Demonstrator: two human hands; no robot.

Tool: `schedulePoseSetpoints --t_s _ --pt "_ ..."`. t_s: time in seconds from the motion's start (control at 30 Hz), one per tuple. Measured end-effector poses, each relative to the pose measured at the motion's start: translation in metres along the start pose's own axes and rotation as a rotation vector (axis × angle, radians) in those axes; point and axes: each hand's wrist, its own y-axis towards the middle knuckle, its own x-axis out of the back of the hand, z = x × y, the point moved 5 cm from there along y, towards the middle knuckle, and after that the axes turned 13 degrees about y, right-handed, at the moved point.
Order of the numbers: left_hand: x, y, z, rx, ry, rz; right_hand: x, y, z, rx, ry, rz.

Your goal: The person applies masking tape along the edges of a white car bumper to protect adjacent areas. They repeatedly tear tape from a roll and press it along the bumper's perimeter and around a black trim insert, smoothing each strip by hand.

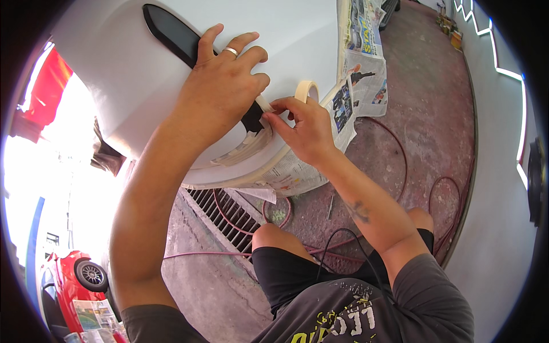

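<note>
A white car body panel (286, 40) fills the top of the view. Set into it is a long dark strip (171, 35) with a black rim, which runs down to the right beneath my left hand (226, 86). That hand's fingers are spread and curved against the strip and panel, holding nothing. My right hand (306, 128) pinches a short length of pale masking tape (265, 104) at the strip's lower black end (253, 118). The masking tape roll (307, 88) stands up behind the right hand's knuckles; how the fingers support it is hidden.
Newspaper (297, 171) is taped along the panel's lower edge, and more newspaper (366, 80) hangs on its right side. Below are a floor grate (223, 208) and looping red hoses (403, 148). A red car (71, 286) stands at the lower left; a grey wall (492, 240) rises right.
</note>
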Motion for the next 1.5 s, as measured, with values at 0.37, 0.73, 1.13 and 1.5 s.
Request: schedulePoseSetpoints --t_s 0.37,0.73,1.13,1.5 --pt "0.004 0.002 0.001 -0.019 -0.011 0.041 -0.004 -0.010 -0.008 -0.098 0.136 -0.037" --pt "0.011 0.005 -0.005 -0.045 -0.006 0.021 -0.007 -0.013 -0.004 0.077 0.016 -0.104" --pt "0.011 0.004 -0.006 -0.055 0.039 0.060 -0.010 -0.012 0.001 0.128 -0.050 -0.142" --pt "0.012 0.001 -0.004 -0.072 0.017 0.058 -0.013 -0.015 0.003 0.220 -0.040 -0.180"
